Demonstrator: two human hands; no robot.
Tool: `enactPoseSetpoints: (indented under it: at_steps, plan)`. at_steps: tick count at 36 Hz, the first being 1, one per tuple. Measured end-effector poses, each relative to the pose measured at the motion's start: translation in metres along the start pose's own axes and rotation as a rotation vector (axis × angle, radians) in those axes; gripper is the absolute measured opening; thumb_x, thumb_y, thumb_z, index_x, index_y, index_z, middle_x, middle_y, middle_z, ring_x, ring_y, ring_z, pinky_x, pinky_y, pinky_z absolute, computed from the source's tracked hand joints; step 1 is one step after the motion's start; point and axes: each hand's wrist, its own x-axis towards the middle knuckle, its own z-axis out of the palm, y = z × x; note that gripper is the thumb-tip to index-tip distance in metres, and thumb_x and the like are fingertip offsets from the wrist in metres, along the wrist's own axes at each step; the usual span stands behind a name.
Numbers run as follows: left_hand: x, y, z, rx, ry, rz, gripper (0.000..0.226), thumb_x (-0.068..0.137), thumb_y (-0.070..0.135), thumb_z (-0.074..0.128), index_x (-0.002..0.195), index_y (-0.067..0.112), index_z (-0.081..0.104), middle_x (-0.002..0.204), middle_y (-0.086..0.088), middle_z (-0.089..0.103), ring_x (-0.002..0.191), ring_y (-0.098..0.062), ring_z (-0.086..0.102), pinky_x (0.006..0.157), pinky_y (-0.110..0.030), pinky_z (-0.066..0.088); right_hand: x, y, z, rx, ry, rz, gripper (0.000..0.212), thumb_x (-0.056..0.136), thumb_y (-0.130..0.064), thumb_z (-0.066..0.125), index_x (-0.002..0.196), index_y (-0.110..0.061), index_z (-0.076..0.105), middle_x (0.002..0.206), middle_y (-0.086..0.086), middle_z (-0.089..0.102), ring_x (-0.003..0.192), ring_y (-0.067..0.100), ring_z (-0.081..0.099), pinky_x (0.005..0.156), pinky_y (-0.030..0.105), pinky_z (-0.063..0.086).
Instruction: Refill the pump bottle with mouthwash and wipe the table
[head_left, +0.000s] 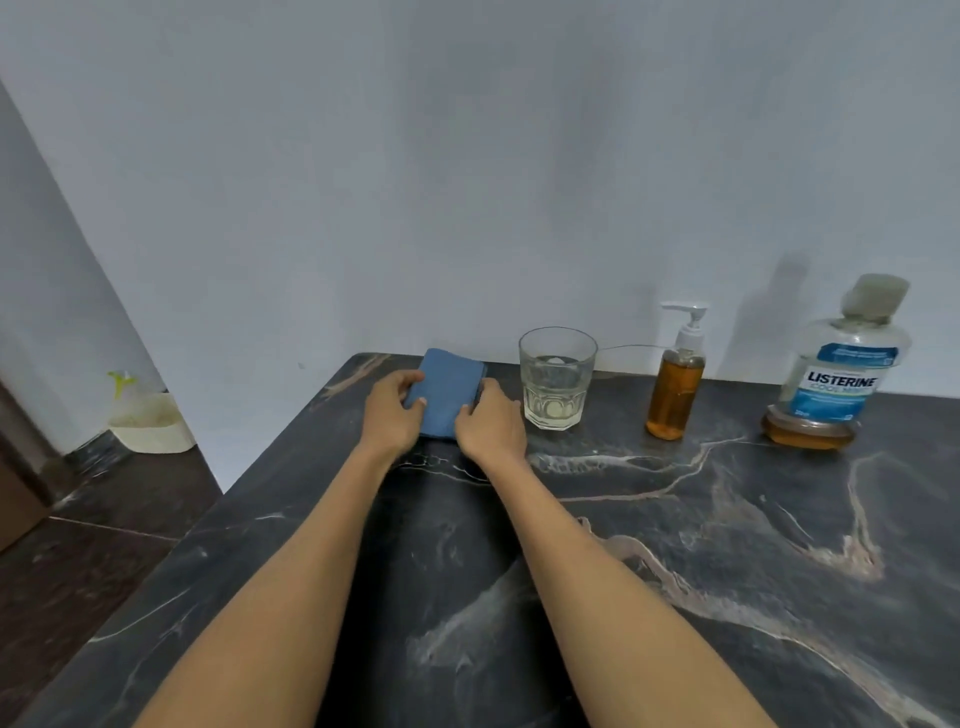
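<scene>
A folded blue cloth (448, 391) lies on the dark marble table (675, 545) near its far edge. My left hand (392, 413) holds the cloth's left side with thumb and fingers curled over it. My right hand (491, 422) grips its right edge. To the right stands a pump bottle (675, 387) mostly full of amber liquid, its white pump head on. Further right is a large Listerine mouthwash bottle (839, 382), capped, with a little amber liquid at the bottom.
A clear glass (556, 379) with some pale liquid stands between the cloth and the pump bottle, close to my right hand. A thin wire runs along the wall behind it. A pale bin (150, 423) sits on the floor at the left, past the table edge.
</scene>
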Motion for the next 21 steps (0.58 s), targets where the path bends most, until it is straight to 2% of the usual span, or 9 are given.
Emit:
enactPoseSetpoints:
  at_steps: [4,9,12,15,21]
  plan:
    - [-0.002,-0.01,0.006,0.063,0.028,0.026,0.034,0.091,0.002,0.052,0.126,0.001,0.052,0.131,-0.014,0.053,0.122,-0.024,0.049,0.098,-0.024,0.036,-0.002,0.002,0.006,-0.127,0.041,-0.021,0.03,0.09,-0.015,0.045,0.119,-0.005,0.048,0.119,0.013,0.059,0.117,0.029,0.049,0.11,0.039,0.029]
    - [-0.009,-0.009,0.005,0.032,0.106,0.031,0.032,0.093,0.008,0.051,0.124,0.001,0.052,0.126,-0.013,0.056,0.117,-0.022,0.052,0.09,-0.021,0.037,-0.004,0.0,0.008,-0.16,0.061,-0.022,0.034,0.091,-0.016,0.043,0.124,-0.006,0.047,0.125,0.011,0.057,0.12,0.025,0.049,0.115,0.033,0.019]
    - [-0.017,-0.005,-0.001,0.019,0.099,0.019,0.031,0.093,0.008,0.051,0.123,0.001,0.052,0.126,-0.012,0.056,0.116,-0.022,0.052,0.091,-0.022,0.037,-0.007,-0.006,0.003,-0.192,-0.019,-0.017,0.041,0.093,-0.019,0.043,0.13,-0.003,0.041,0.132,0.013,0.051,0.125,0.027,0.044,0.116,0.036,0.018]
    - [-0.026,-0.006,-0.008,0.042,0.089,0.017,0.03,0.093,0.009,0.05,0.122,0.002,0.053,0.124,-0.012,0.057,0.114,-0.022,0.052,0.09,-0.023,0.038,-0.014,-0.015,-0.005,-0.178,-0.113,-0.002,0.049,0.094,-0.022,0.045,0.137,-0.001,0.033,0.14,0.014,0.044,0.13,0.03,0.038,0.113,0.042,0.023]
    - [-0.053,0.004,-0.024,0.074,-0.015,-0.042,0.027,0.094,0.009,0.05,0.119,0.001,0.055,0.12,-0.014,0.059,0.111,-0.023,0.055,0.092,-0.025,0.04,-0.039,-0.034,-0.028,-0.113,-0.275,-0.043,0.057,0.095,-0.024,0.043,0.144,-0.004,0.021,0.143,0.017,0.04,0.134,0.037,0.031,0.11,0.045,0.028]
